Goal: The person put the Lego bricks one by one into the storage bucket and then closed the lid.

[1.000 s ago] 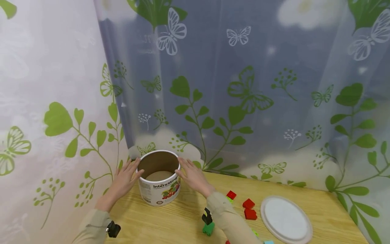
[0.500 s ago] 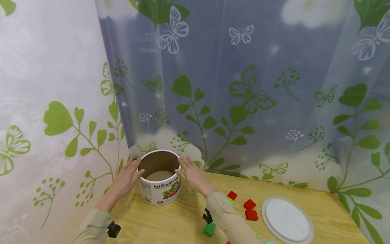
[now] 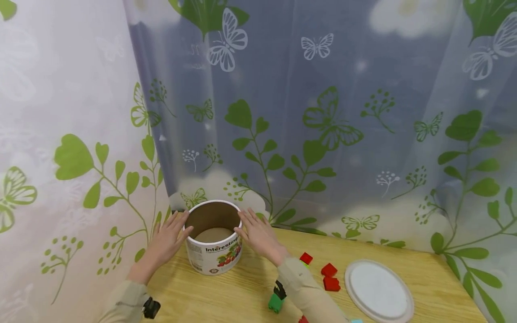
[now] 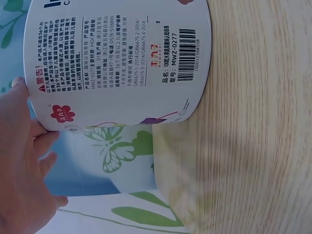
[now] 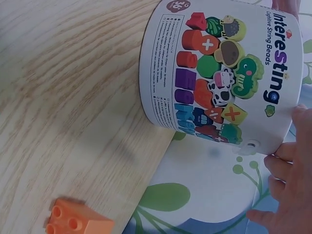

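Observation:
A white round tub (image 3: 210, 262) printed "Interesting" and colourful pictures stands upright on the wooden table, its lid off. Only a brown round bottom shows inside it. My left hand (image 3: 164, 242) touches its left side at the rim, fingers extended and thumb toward the front. On the opposite side, my right hand (image 3: 260, 235) touches the rim in the same manner. Label text and a barcode cover the side of the tub (image 4: 122, 63) in the left wrist view. In the right wrist view, thumb and fingers of the right hand (image 5: 292, 180) meet the rim edge.
Right of the tub lie red toy bricks (image 3: 331, 283) and a green brick (image 3: 276, 303). A round white lid (image 3: 379, 291) lies farther right. An orange brick (image 5: 80, 219) shows in the right wrist view. Patterned curtains (image 3: 282, 134) hang behind and left of the table (image 3: 194, 300).
The tub has shifted slightly to the right and toward me, with both hands staying at its rim. The bricks and lid keep their places.

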### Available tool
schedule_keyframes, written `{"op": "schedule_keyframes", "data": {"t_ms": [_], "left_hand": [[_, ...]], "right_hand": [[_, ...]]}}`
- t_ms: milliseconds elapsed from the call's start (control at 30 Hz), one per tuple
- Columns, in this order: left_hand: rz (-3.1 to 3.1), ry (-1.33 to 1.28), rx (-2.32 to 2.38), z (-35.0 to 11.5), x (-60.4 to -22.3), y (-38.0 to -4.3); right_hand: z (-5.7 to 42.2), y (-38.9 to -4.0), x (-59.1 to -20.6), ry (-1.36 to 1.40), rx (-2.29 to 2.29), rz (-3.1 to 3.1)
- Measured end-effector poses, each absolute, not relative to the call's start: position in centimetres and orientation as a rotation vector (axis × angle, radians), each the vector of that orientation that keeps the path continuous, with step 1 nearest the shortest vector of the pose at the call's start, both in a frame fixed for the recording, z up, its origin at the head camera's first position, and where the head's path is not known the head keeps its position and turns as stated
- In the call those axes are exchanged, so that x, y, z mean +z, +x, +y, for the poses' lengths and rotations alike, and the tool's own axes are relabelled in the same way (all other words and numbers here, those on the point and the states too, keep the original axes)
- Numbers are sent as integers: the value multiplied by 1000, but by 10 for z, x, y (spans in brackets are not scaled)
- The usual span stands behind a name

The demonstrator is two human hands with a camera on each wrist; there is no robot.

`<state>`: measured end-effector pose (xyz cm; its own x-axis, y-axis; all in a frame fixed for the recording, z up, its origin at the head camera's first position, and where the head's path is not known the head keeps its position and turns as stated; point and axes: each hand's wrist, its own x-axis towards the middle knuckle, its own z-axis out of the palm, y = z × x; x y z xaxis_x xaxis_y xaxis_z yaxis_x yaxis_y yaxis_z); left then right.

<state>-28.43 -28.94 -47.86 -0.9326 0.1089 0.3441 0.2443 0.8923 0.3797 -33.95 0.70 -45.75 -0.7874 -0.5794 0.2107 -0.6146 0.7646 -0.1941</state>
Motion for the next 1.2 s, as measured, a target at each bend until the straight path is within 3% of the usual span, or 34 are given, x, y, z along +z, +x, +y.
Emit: {"op": "schedule_keyframes", "data": {"t_ms": [1200], "left_hand": [[-2705,-304,-484,-242,-482,-266]], "right_hand": [[53,-314,-465,903,375,-2746]]}}
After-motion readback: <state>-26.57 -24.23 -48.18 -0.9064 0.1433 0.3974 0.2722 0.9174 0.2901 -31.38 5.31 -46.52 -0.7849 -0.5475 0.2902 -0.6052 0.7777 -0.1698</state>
